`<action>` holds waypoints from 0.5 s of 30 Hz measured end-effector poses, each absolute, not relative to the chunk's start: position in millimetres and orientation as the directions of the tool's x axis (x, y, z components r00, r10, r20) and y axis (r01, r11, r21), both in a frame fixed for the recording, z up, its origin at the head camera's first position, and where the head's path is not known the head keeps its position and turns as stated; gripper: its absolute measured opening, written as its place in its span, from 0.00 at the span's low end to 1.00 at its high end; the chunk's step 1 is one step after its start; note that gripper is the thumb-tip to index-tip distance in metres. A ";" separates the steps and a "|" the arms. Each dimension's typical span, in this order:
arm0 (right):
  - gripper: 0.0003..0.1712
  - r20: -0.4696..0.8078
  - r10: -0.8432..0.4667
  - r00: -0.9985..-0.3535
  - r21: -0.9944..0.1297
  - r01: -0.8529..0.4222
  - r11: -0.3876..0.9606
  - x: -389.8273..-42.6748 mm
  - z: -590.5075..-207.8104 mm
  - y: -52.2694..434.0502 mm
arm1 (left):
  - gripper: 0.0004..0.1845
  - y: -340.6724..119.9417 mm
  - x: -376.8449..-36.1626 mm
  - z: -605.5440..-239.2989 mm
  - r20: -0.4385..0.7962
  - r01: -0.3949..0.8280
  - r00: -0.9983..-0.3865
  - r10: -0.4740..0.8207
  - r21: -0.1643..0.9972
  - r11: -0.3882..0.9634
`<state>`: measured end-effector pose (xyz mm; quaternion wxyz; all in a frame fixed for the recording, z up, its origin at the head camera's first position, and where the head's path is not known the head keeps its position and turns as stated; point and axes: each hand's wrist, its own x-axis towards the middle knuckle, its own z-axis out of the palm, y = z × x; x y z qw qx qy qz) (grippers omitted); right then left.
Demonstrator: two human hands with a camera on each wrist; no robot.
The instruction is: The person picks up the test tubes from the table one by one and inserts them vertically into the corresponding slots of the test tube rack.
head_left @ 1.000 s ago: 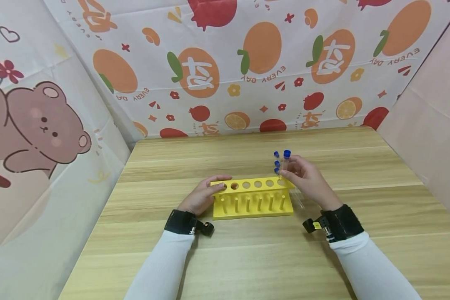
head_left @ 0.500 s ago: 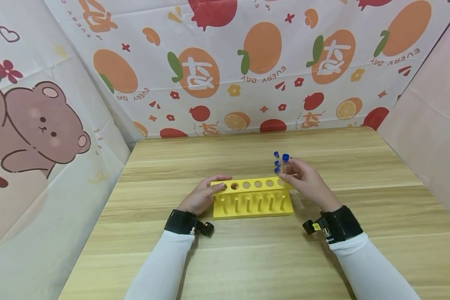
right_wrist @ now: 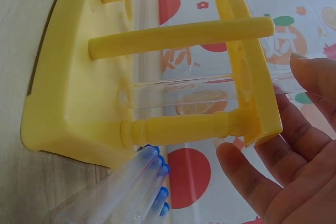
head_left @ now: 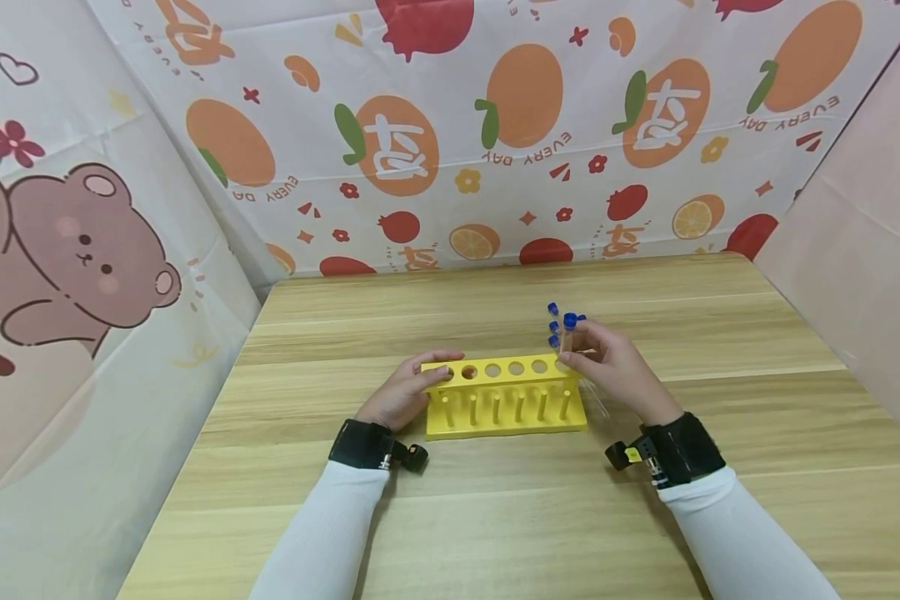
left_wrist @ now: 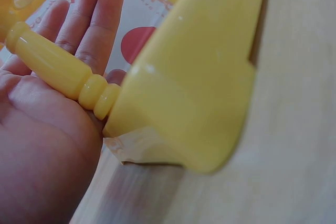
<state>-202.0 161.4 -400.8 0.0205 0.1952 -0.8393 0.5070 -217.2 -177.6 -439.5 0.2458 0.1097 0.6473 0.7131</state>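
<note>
A yellow test tube rack [head_left: 506,430] stands upright on the table, its row of holes along the top and short pegs along the base. My left hand [head_left: 403,395] holds its left end, the thumb on the top bar and other fingers behind; the left wrist view shows the palm beside the end post [left_wrist: 58,66]. At the right end, my right hand [head_left: 621,368] pinches a clear, blue-capped test tube [head_left: 567,338]. In the right wrist view this tube [right_wrist: 194,90] passes through the end hole, its lower end near the base.
Several more blue-capped tubes [right_wrist: 142,182] lie on the table [head_left: 495,533] behind and beside the rack's right end; in the head view their caps [head_left: 553,327] show near my right fingers. A printed fruit cloth [head_left: 525,167] hangs behind the table.
The tube in my right hand has moved down through the end hole, its cap now lower, and the right hand has lowered slightly with it. My left hand and the rack stay put.
</note>
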 end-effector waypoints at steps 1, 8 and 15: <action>0.11 0.231 -0.307 -0.923 -0.843 -0.348 0.411 -202.0 -400.9 161.4 | 0.27 -177.5 -217.2 -439.4 -0.162 -0.208 -0.855 0.493 0.977 -0.040; 0.09 0.210 -0.299 -0.931 -0.839 -0.329 0.433 -202.8 -403.8 160.8 | 0.28 -177.3 -217.1 -438.3 -0.167 -0.214 -0.855 0.491 0.976 -0.041; 0.15 0.202 -0.279 -0.939 -0.832 -0.315 0.458 -202.0 -405.0 161.7 | 0.26 -177.6 -217.8 -440.1 -0.175 -0.219 -0.856 0.487 0.975 -0.035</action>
